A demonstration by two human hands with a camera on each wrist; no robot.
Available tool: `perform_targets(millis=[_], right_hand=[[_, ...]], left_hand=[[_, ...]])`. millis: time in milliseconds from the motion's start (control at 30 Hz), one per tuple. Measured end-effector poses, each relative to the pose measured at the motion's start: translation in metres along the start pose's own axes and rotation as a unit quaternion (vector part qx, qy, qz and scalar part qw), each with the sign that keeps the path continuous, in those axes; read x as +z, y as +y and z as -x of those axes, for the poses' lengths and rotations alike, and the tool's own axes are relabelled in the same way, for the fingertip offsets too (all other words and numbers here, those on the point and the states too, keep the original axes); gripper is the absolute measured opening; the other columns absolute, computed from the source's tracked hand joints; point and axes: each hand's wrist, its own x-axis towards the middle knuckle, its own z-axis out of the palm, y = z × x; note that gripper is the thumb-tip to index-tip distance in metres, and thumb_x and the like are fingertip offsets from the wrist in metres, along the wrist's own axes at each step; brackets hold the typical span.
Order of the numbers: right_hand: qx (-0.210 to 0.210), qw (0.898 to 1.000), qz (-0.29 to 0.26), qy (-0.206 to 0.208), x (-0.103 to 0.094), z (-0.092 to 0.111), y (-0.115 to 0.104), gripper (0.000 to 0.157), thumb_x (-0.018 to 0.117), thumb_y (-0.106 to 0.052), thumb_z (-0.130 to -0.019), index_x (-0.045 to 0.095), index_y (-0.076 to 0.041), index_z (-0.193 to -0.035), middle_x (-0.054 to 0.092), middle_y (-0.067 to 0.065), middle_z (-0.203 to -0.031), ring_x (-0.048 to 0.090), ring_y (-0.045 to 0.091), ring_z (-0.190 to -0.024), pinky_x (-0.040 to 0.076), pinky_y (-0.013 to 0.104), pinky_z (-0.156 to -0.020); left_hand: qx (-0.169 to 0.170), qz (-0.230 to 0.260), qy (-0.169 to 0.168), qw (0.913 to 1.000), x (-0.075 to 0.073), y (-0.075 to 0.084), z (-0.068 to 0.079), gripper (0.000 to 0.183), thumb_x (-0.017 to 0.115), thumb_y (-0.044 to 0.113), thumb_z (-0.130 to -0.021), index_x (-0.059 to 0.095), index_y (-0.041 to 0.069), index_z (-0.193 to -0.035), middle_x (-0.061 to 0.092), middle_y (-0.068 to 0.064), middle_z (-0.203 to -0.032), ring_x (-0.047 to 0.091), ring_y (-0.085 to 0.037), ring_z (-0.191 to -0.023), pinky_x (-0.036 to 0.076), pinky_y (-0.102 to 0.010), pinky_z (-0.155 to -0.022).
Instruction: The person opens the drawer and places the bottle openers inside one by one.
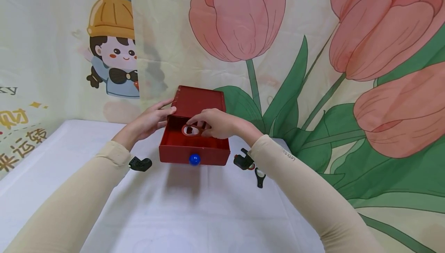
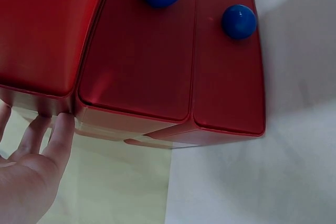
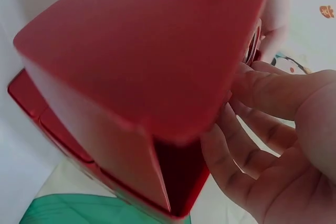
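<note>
A red chest of drawers [image 1: 199,100] stands on the table, its top drawer [image 1: 180,154] pulled out by a blue knob's side toward me. My left hand [image 1: 150,119] rests against the chest's left side, thumb near the top edge. In the left wrist view its extended fingers [image 2: 64,135] touch the side. Over the open drawer, my right hand [image 1: 219,123] pinches a round, red-rimmed magnifying glass [image 1: 191,130]. Only part of its rim [image 3: 253,43] shows in the right wrist view, beyond the fingertips.
Two lower drawers with blue knobs [image 2: 239,22] are closed. A small black-handled object with a ring [image 1: 259,178] lies on the white tablecloth [image 1: 208,210] at the right. Behind the chest hangs a tulip-printed curtain [image 1: 163,21]. Black wrist devices [image 1: 140,164] project beside the forearms.
</note>
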Motion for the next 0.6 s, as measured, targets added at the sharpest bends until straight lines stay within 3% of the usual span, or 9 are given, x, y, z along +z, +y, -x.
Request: perform_targets(millis=[600], right_hand=[[-0.017, 0.999, 0.005, -0.028, 0.021, -0.027, -0.007, 0.048, 0.068, -0.009, -0.104, 0.061, -0.015, -0.151, 0.065, 0.006, -0.119, 0.058, 0.017, -0.111, 0.053, 0.024, -0.09]], left_hand=[[0.006, 0.003, -0.005, 1.0, -0.002, -0.001, 0.001, 0.077, 0.054, 0.038, -0.111, 0.012, 0.025, -0.173, 0.028, -0.014, -0.174, 0.031, -0.042, -0.157, 0.026, -0.058, -0.128]])
